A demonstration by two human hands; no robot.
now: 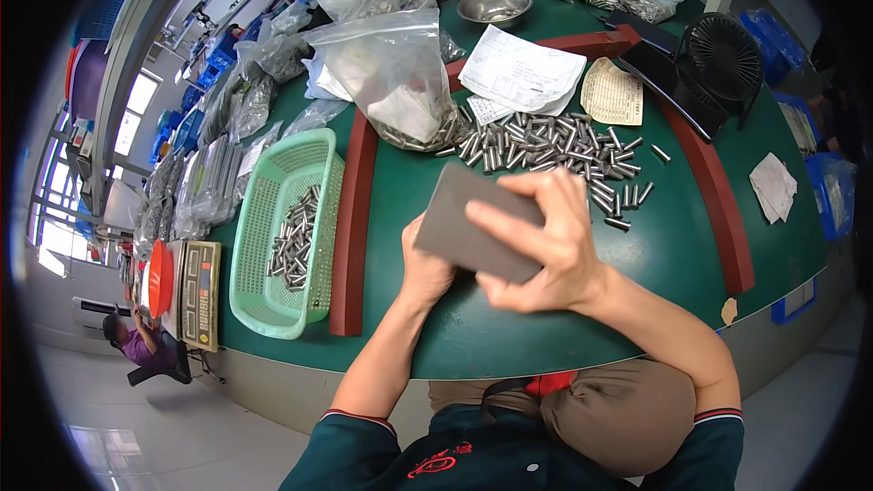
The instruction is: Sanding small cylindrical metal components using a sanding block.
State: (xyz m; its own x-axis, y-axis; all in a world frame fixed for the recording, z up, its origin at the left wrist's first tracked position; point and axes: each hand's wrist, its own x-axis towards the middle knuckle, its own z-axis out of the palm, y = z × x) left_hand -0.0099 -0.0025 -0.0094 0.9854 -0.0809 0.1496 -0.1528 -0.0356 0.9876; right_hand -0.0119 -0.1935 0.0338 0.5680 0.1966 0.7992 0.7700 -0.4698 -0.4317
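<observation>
My right hand (555, 250) grips a flat, rectangular grey-brown slab (477, 218), with one finger stretched over its upper face and the thumb at its lower edge. What the slab is made of I cannot tell. Against its left end is my left hand (427, 264), which looks curled closed. The slab hides most of the left fingers and whatever is in them. Just beyond both hands lies a loose pile of short metal pins (546, 145), with a few strays on its right side.
Left of a red-brown rail (355, 227), a green mesh basket (332, 209) holds more pins. Behind the pile are papers (523, 68), a full plastic bag (391, 82) and a metal bowl (496, 5). A black fan (720, 56) stands right. A person (150, 345) sits far left.
</observation>
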